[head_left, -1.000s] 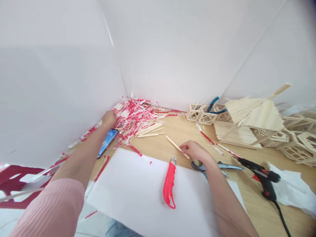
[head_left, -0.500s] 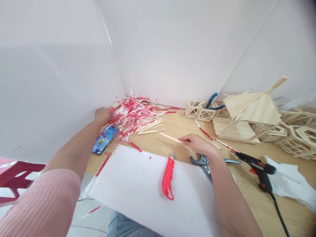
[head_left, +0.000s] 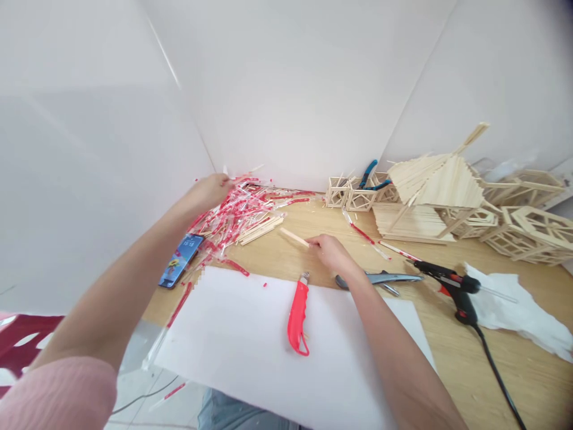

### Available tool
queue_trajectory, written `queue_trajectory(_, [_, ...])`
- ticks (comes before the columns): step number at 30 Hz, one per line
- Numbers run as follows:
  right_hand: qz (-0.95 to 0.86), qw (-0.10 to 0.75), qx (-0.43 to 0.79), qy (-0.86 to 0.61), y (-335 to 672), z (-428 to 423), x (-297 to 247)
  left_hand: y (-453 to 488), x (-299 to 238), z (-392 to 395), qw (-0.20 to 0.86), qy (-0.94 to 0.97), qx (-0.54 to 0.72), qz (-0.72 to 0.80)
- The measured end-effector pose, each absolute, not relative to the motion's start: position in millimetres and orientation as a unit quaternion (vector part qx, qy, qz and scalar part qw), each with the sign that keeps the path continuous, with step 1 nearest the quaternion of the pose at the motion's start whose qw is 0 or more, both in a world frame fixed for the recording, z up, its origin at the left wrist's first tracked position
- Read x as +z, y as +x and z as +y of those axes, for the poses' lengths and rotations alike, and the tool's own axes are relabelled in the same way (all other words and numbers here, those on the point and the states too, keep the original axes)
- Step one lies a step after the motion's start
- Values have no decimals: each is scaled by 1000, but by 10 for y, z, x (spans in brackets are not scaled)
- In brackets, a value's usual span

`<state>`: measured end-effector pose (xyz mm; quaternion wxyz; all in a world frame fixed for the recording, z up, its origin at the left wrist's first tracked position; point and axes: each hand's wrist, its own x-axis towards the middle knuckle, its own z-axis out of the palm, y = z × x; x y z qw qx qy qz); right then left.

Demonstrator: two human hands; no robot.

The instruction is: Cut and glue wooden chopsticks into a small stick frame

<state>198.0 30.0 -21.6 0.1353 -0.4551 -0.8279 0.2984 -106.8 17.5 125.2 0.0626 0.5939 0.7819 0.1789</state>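
Observation:
My right hand (head_left: 331, 252) pinches the near end of pale wooden chopsticks (head_left: 294, 237), which point left above the tabletop. Over the back of the heap of red-and-clear plastic wrappers (head_left: 224, 218), my left hand (head_left: 215, 189) is closed. A pale stick-like piece with some red (head_left: 250, 174) reaches out from its fingertips; the grip itself is partly hidden. Loose chopsticks (head_left: 262, 229) lie at the heap's right edge. A red-handled cutter (head_left: 297, 316) rests on the white sheet (head_left: 233, 334), below my right hand. Grey-handled pliers or shears (head_left: 389, 278) lie partly behind my right forearm.
A phone (head_left: 181, 261) lies left of the sheet. At right are a black glue gun (head_left: 452, 289) with its cord, and crumpled white tissue (head_left: 505, 304). A wooden stick house (head_left: 434, 191), lattice frames (head_left: 530, 233) and blue-handled pliers (head_left: 369, 174) stand near the white walls.
My left hand has moved from the heap's left side up and right to its back, a stick-like piece now showing at its fingers. My right hand still holds the chopsticks. The view has shifted slightly.

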Motion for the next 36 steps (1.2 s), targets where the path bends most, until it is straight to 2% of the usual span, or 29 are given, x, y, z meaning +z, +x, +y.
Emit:
queue_trajectory(2, [-816,118,373,-425,2028,327,-246,-683,1053,47,217,620,266,705])
queue_trajectory(4, [-817,111,387,-413,2014,311,-282,-345,795,-57,396,585,340,621])
queue_trajectory(7, [-838,113,312,-432,1925,242,-309,-14,418,-111,588,458,442,498])
queue_trajectory(9, [-848,116,254,-450,1872,208,-295,93,232,-87,635,381,487,464])
queue_trajectory(13, [-839,154,225,-471,1865,220,-194,148,14,-15,643,302,556,431])
queue_trajectory(16, [-791,223,360,-442,1875,236,-89,139,-94,-9,624,286,598,413])
queue_trajectory(18, [-755,235,477,-384,1846,212,-49,135,-146,-26,612,288,610,414])
queue_trajectory(20, [-747,228,520,-347,1788,164,-54,135,-168,-44,610,291,610,413])
queue_trajectory(24, [-775,177,485,-364,1688,61,-134,72,-125,-35,602,281,627,406])
queue_trajectory(28, [-798,99,489,-338,1668,1,-141,-116,-82,34,524,253,696,420])
queue_trajectory(33, [-797,171,443,-372,1619,-76,-97,-155,-76,67,451,273,731,432])
queue_trajectory(36, [-779,211,443,-390,1520,-128,-116,18,-42,-3,452,296,719,437])
